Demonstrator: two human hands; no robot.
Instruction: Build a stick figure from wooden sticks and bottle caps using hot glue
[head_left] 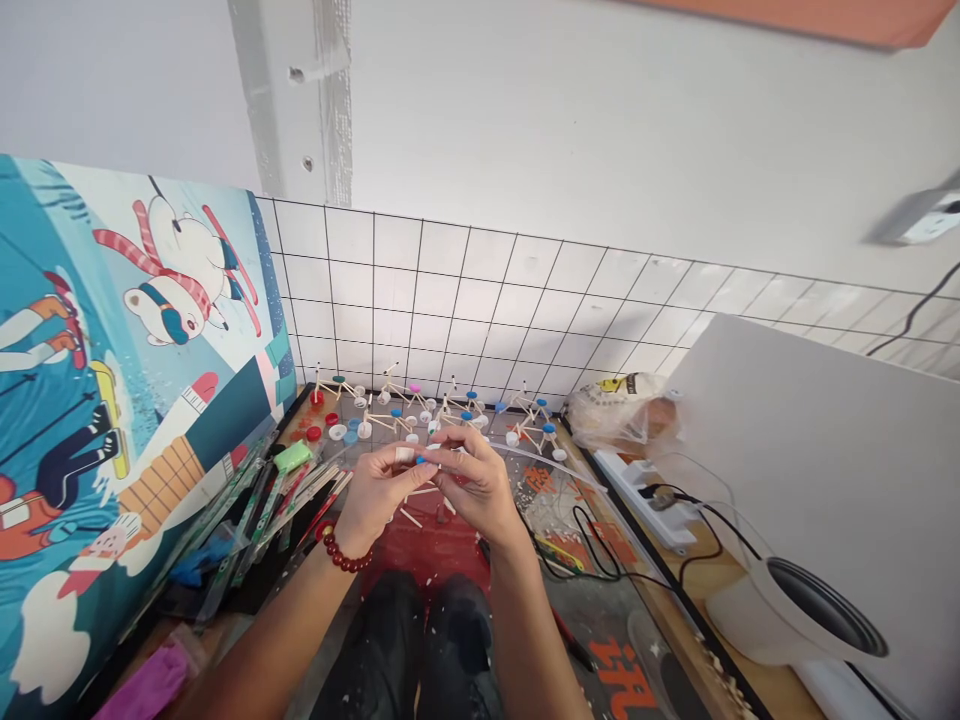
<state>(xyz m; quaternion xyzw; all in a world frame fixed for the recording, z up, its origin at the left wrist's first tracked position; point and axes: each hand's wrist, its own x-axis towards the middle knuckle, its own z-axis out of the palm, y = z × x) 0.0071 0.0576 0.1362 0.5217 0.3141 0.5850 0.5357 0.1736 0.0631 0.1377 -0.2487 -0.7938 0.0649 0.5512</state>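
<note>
My left hand, with a dark red bead bracelet at the wrist, meets my right hand at the middle of the view. Between the pinched fingertips of both hands shows a small blue piece; the fingers hide most of it. Just beyond my hands stand several small stick models with round white feet and blue, green or pink tops. Loose pale sticks lie below my hands on a red surface.
Red caps and a lime-green lump lie at the left, near strips and sticks. A power strip, black cable, plastic bag and white tub are at the right. Behind stands a wire grid.
</note>
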